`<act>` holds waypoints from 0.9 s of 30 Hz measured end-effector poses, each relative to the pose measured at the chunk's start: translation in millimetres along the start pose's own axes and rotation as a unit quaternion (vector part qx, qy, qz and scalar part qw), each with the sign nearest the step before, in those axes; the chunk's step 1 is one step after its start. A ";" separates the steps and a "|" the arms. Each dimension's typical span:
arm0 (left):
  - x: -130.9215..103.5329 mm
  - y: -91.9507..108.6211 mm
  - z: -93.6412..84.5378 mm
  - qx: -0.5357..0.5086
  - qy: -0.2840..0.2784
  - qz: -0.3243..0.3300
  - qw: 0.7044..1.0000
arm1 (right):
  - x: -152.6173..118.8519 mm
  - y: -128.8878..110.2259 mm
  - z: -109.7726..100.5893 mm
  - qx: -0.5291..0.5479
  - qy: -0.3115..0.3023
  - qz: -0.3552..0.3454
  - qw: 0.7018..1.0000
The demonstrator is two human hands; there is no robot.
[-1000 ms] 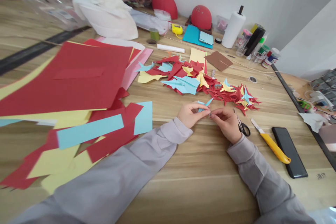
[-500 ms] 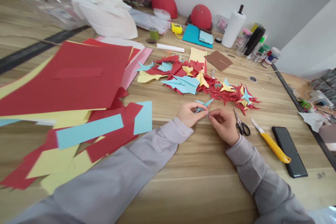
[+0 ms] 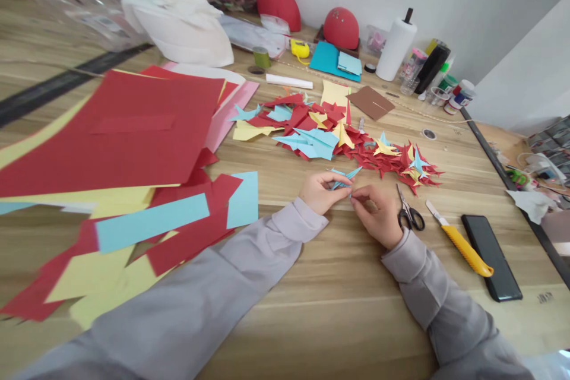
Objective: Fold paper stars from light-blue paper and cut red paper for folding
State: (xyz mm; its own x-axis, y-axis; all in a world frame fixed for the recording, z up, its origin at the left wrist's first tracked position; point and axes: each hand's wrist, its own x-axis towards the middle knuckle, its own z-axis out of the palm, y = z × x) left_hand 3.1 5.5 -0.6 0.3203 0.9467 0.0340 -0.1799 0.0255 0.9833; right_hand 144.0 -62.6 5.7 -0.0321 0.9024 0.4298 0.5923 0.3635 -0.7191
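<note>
A small folded blue paper piece is pinched in my left hand, its pointed ends sticking out past the fingers. My right hand is closed at the lower tip of the same piece, thumb and forefinger pressed together. Just beyond both hands lies a heap of folded red paper mixed with yellow and blue ones. A larger folded blue paper rests on the heap's front. Black-handled scissors lie beside my right hand.
Red sheets and a blue strip cover the left side. To the right lie a yellow-handled knife and a black phone. Bottles, a white roll and a yellow tape measure stand at the back.
My right hand has shifted slightly left, closer to my left hand. The left hand and the blue piece have hardly moved.
</note>
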 end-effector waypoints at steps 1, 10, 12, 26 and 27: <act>-0.1 0.1 -0.1 0.002 0.000 0.000 1.000 | 0.1 0.2 0.0 -0.005 0.000 -0.008 1.000; -0.3 -1.0 -0.7 0.026 -0.011 0.007 1.000 | -0.3 -0.9 0.1 -0.042 -0.007 -0.034 0.999; -0.5 -1.1 -0.8 0.029 -0.011 0.008 1.000 | -0.4 -0.6 -0.2 -0.037 -0.005 -0.027 0.999; -2.5 1.9 0.1 0.015 -0.010 0.011 1.000 | 3.9 1.2 6.1 0.241 0.041 0.218 0.945; -2.7 2.0 0.1 0.013 -0.010 0.011 1.000 | 4.3 0.5 5.8 0.249 0.046 0.231 0.939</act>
State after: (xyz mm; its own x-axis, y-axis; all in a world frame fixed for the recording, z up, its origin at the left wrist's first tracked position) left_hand 1.9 2.9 1.3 0.3353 0.9402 0.0597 -0.1637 -0.0042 0.9865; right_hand 139.5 -57.2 4.1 0.2191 0.9749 0.0385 0.0748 0.0225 -0.9969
